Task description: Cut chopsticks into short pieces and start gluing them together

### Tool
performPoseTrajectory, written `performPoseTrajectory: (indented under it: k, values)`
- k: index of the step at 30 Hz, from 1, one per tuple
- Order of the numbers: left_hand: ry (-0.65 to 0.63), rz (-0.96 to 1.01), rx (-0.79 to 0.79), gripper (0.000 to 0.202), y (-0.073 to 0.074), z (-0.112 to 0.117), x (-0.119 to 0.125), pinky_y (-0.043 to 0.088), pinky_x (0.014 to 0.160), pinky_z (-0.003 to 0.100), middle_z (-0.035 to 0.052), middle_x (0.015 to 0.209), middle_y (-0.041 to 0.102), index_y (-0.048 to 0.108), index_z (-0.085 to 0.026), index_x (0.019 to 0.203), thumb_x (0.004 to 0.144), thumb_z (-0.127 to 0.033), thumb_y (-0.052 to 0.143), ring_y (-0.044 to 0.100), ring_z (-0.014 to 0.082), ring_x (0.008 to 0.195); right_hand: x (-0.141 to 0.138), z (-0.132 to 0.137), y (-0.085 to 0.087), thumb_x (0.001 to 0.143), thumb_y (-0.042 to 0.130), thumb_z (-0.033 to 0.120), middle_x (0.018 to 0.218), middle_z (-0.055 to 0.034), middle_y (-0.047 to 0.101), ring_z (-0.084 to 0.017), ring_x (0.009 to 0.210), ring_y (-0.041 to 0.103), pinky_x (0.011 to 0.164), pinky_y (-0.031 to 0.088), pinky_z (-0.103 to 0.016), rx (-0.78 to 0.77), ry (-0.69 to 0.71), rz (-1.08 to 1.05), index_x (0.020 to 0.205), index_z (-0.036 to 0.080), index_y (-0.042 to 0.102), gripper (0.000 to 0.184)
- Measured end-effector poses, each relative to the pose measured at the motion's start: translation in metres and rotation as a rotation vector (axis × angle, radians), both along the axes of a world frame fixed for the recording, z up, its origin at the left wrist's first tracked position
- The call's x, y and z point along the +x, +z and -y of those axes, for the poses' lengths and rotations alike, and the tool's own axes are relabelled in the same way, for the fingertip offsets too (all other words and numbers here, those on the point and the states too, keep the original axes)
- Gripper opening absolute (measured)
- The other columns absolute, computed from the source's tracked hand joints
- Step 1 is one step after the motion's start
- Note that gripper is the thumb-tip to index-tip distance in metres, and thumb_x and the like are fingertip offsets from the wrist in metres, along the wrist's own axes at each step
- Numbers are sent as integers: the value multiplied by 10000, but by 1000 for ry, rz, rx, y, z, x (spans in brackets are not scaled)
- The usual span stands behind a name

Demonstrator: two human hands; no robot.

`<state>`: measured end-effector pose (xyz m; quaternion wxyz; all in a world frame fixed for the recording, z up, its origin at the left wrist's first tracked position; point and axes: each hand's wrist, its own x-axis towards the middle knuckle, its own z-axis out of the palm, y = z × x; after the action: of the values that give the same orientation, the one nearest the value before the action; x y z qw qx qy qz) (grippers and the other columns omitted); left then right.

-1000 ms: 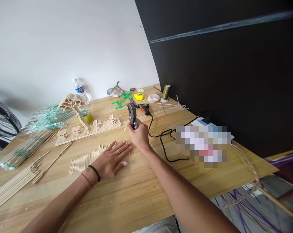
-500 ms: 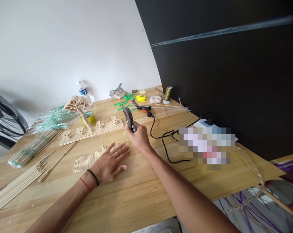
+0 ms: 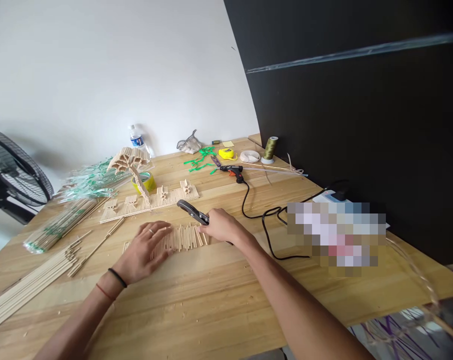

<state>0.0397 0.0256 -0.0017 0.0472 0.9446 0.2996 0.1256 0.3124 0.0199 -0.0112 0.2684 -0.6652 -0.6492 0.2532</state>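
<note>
My left hand (image 3: 142,250) lies flat, fingers spread, on a row of short cut bamboo sticks (image 3: 181,237) on the wooden table (image 3: 211,300). My right hand (image 3: 221,226) is closed around dark cutting pliers (image 3: 192,212), which point left and low over the right end of that row. Behind them stands a stick-built base with a small palm-tree model (image 3: 131,162) and little stick pieces.
Long stick bundles (image 3: 27,285) and wrapped skewers (image 3: 61,220) lie at left. A glue gun (image 3: 232,171) with black cable (image 3: 264,220), yellow tape roll (image 3: 146,182), water bottle (image 3: 136,137), thread spool (image 3: 269,147) and a fan (image 3: 12,175) surround the work area.
My right hand has lowered the pliers from upright to nearly level over the sticks' right end. My left hand slid left along the row.
</note>
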Motion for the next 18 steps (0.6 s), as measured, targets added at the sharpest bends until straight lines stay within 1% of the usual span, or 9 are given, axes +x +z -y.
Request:
performPoseTrajectory:
  k: [2,4,7,9,12,15,18]
  values:
    - [47,14,4,449,1,-5,-15,431,1115,533,147,1406,624,559,-222,1409,999,-407,557,588,323,1290,-2,1,0,638,900,284,355,60,413,-126,365,432,446,267,-257,-22,-12,25,406,233,467,493]
    - [67,5,-28,524,-1,-9,-23,415,1133,542,153,1450,594,539,-223,1435,970,-455,609,568,338,1322,-4,1,0,669,880,320,362,48,426,-141,385,460,462,277,-266,-45,-25,46,414,238,470,490]
    - [75,1,-107,724,-10,-11,-26,370,1167,580,186,1537,514,447,-204,1518,913,-526,682,492,372,1405,-4,1,1,731,827,355,367,37,437,-151,395,470,465,279,-274,-90,-25,65,420,243,446,505]
    - [78,7,-141,809,-17,-12,-24,351,1175,599,197,1560,488,402,-202,1547,883,-542,716,465,384,1428,-4,1,1,773,783,353,376,32,459,-142,381,458,451,272,-271,-125,-11,65,431,242,434,500]
    - [72,22,-156,810,-22,-11,-20,333,1185,593,184,1567,487,374,-212,1559,888,-509,718,454,370,1441,-3,1,-1,802,731,309,378,40,470,-122,356,430,426,260,-259,-165,7,59,449,237,433,467]
    - [67,41,-153,769,-23,-10,-18,336,1183,579,175,1559,501,374,-208,1555,909,-479,691,460,357,1437,-3,1,-4,772,731,277,370,55,450,-110,347,400,410,257,-250,-189,18,58,447,234,432,444]
    - [67,61,-152,739,-22,-9,-17,338,1175,579,168,1524,540,396,-212,1541,907,-460,683,488,358,1409,-4,1,-5,770,723,288,374,52,455,-111,354,394,412,267,-253,-220,20,66,447,234,441,432]
